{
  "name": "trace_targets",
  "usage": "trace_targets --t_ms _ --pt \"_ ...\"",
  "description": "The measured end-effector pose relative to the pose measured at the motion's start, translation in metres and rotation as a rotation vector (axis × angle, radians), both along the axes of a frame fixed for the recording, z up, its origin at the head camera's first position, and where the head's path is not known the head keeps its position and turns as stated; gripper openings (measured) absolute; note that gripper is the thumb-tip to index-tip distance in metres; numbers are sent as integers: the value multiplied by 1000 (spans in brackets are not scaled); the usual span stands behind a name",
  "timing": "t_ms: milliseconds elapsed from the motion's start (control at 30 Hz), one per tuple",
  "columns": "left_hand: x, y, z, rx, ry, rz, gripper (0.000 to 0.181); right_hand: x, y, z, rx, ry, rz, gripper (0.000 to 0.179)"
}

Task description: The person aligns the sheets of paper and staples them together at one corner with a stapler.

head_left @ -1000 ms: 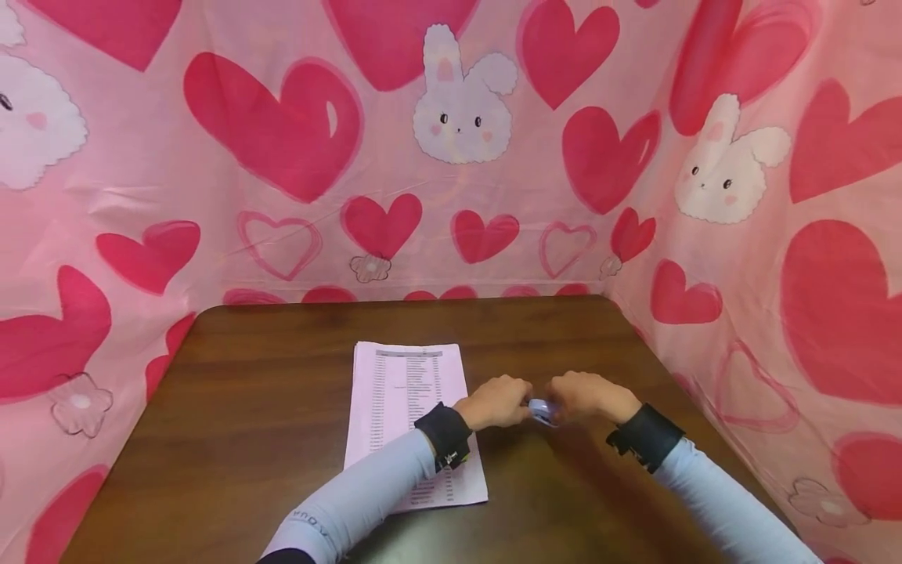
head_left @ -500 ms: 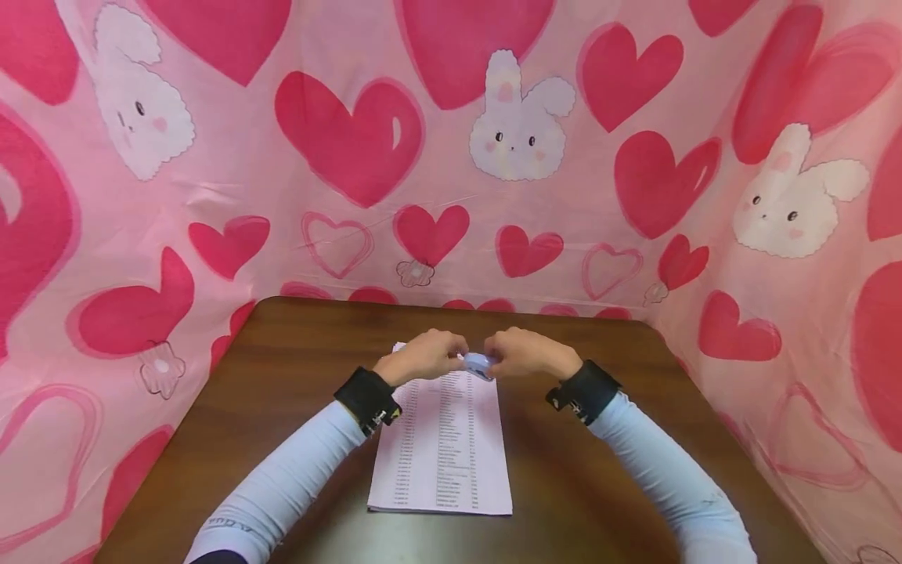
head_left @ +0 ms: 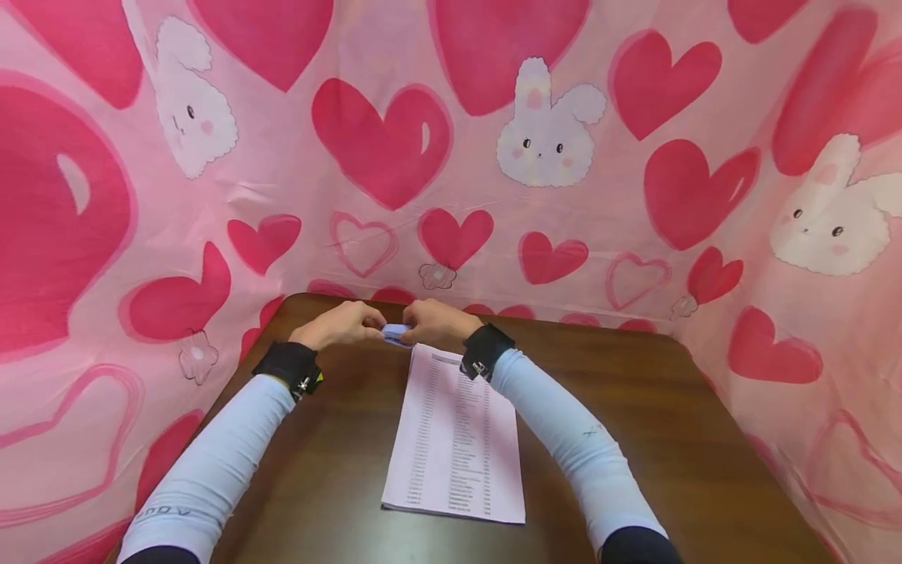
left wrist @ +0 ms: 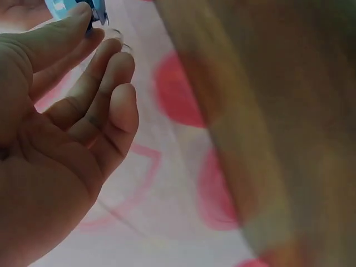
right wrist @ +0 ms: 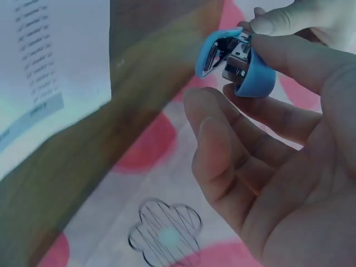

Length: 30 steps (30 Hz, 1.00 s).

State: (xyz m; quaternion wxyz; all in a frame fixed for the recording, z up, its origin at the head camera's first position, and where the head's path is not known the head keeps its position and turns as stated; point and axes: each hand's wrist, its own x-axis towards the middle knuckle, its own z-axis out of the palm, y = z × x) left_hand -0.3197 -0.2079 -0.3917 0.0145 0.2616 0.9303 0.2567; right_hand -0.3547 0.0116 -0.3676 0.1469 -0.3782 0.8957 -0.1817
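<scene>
A small light-blue stapler (head_left: 396,334) is held between both hands above the far left part of the table. My left hand (head_left: 341,323) pinches its left end between thumb and fingers. The right hand (head_left: 438,321) grips the other end. In the right wrist view, the stapler (right wrist: 258,78) shows its metal inside, and the left thumb (right wrist: 275,21) lies at its far end. The left wrist view catches only part of the stapler (left wrist: 62,8) at the top, under the thumb. To the right of the hands lies a stack of printed sheets (head_left: 451,446), its upper part overlapped by the right wrist.
The brown wooden table (head_left: 606,439) has its far edge just beyond the hands. A pink cloth (head_left: 479,176) with hearts and rabbits hangs behind and along both sides.
Both hands have carried the stapler leftward, from right of the paper stack, across its top, to its upper left corner. The head view has turned left. The paper has stayed on the table.
</scene>
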Motion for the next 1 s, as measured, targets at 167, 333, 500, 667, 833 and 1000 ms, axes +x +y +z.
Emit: trace_targets --t_ms 167,333,500,667,833,1000 --pt "-3 -4 -27 -13 -55 35 18 -7 -11 -22 17 -64 -49 19" --pt "-3 -5 -45 -33 -77 88 15 -10 -20 -40 69 -38 -62 18" --pt "1 -7 -55 -41 -127 113 13 -7 -29 -53 97 -44 -69 18" --pt "1 -5 -63 -64 -124 115 14 -5 -31 -62 118 -28 -83 17" --pt "2 -4 -69 -76 -99 115 12 -3 -31 -69 113 -21 -85 16" --pt "7 -2 -66 -63 -108 133 24 -3 -24 -68 91 -27 -80 25"
